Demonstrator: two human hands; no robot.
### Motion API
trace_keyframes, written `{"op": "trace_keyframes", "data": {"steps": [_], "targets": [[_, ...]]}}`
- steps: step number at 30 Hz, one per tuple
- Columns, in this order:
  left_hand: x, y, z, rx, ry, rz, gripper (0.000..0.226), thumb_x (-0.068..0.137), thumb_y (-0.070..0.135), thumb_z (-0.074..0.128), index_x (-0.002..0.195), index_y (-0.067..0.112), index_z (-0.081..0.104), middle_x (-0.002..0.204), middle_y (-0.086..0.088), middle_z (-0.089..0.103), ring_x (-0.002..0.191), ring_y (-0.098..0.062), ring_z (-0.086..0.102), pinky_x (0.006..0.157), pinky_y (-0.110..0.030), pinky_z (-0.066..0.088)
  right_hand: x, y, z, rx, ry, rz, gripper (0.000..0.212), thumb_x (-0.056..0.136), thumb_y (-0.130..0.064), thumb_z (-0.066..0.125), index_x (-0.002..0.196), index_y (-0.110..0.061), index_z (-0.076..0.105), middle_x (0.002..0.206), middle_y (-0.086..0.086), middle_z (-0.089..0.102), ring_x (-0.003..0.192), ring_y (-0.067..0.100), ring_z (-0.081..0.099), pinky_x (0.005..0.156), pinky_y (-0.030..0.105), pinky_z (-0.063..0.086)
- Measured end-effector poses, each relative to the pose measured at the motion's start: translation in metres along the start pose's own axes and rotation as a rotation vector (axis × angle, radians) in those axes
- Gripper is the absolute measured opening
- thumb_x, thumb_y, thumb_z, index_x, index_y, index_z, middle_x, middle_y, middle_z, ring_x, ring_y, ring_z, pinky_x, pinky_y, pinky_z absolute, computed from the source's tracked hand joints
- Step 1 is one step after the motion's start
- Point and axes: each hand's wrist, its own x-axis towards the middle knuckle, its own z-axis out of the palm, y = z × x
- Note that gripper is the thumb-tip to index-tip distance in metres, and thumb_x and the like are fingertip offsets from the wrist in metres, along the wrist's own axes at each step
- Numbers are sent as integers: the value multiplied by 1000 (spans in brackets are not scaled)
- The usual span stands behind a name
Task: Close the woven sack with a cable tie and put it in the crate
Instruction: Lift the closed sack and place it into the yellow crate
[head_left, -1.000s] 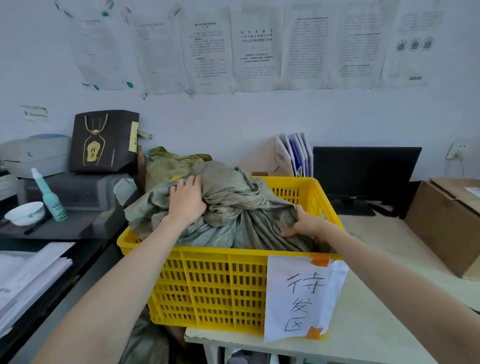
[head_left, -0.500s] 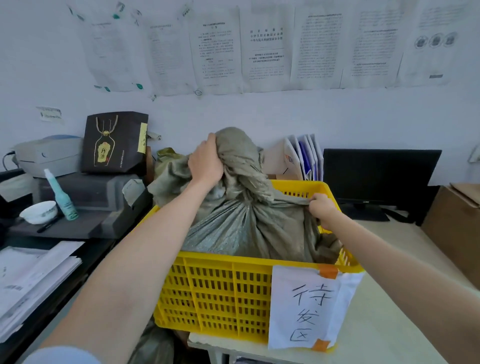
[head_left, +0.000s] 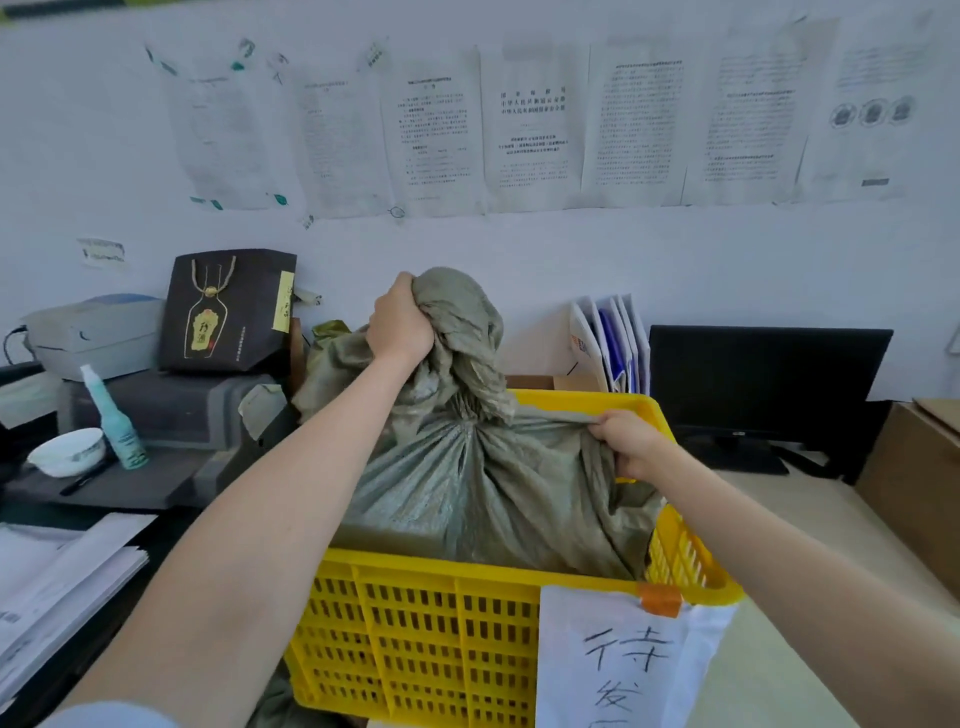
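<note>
One crinkled grey-green woven sack (head_left: 467, 483) inside one slotted yellow plastic crate (head_left: 441, 639); left hand (head_left: 400, 327) clenching bunched neck, right hand (head_left: 631, 441) pinching a fold at right rim.

The sack (head_left: 483, 488) sat in the crate (head_left: 415, 639), which stood on a table (head_left: 769, 670) with a paper label (head_left: 618, 665) on its front. Left of the crate lay a bowl (head_left: 67, 451) beside a bottle (head_left: 115, 419), before a printer (head_left: 91, 332). A monitor (head_left: 763, 376) stood behind on the right, folders (head_left: 610, 340) just left of it.
</note>
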Motion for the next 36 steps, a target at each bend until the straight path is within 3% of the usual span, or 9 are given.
{"op": "trace_keyframes", "data": {"steps": [4, 8, 11, 17, 22, 26, 30, 34, 36], "targets": [[-23, -22, 23, 99, -59, 75, 23, 91, 5, 34, 108, 7, 49, 104, -17, 63, 98, -38, 58, 69, -41, 41, 1, 30, 0, -81, 4, 80, 39, 99, -13, 43, 138, -11, 40, 131, 19, 50, 112, 35, 53, 92, 50, 49], [-29, -22, 32, 146, -23, 62, 21, 90, 1, 37, 106, 6, 50, 102, -16, 64, 93, -38, 60, 70, -42, 44, -8, 10, -19, -74, 5, 32, 49, 96, -10, 51, 140, -24, 34, 131, 10, 44, 112, 36, 50, 63, 41, 50], [-25, -4, 32, 227, -2, 377, 36, 87, -4, 37, 116, 9, 52, 116, -14, 63, 106, -35, 57, 87, -45, 41, -10, -17, -34, -148, 141, -193, 46, 93, -11, 54, 136, -24, 42, 124, 11, 54, 111, 34, 57, 83, 44, 51], [-29, 38, 43, 410, -154, 1100, 41, 83, -1, 40, 120, 11, 55, 118, -12, 60, 106, -32, 52, 89, -42, 37, -25, -52, -63, 15, 162, -412, 34, 92, -10, 54, 125, -19, 51, 121, 13, 59, 106, 25, 61, 86, 38, 51], [-67, 42, 65, 407, -161, 1291, 54, 84, 6, 55, 128, 35, 43, 119, -9, 39, 109, -29, 34, 88, -48, 39, -31, -38, -80, 54, 62, -335, 47, 83, -15, 65, 127, -26, 50, 126, 13, 58, 108, 28, 60, 81, 40, 52], [-87, 38, 69, 324, -168, 1203, 44, 81, 8, 41, 123, 18, 34, 109, -10, 37, 93, -29, 40, 77, -42, 46, -37, -17, -76, -20, -215, -193, 73, 79, -8, 72, 126, -50, 35, 115, 3, 66, 106, 24, 62, 84, 47, 51], [-96, 36, 68, 241, -276, 969, 62, 74, -7, 54, 129, 15, 37, 118, -13, 44, 104, -30, 45, 86, -40, 43, -36, 3, -57, -179, -190, -237, 44, 82, 3, 59, 115, -27, 58, 114, 9, 68, 101, 23, 65, 81, 38, 55], [-108, 34, 66, -254, -534, 404, 49, 84, -6, 50, 120, 26, 58, 137, -5, 37, 130, -21, 34, 110, -36, 27, -30, 11, -51, -567, 62, -283, 15, 83, -13, 60, 96, -13, 68, 97, 9, 68, 94, 24, 63, 77, 36, 52], [-119, 39, 64, -502, -610, 153, 40, 90, -1, 44, 118, 22, 61, 138, -4, 47, 132, -18, 40, 109, -32, 30, -35, 14, -50, -697, -34, -193, 12, 86, -11, 58, 95, -10, 65, 90, 8, 63, 85, 22, 61, 63, 28, 48]]}}
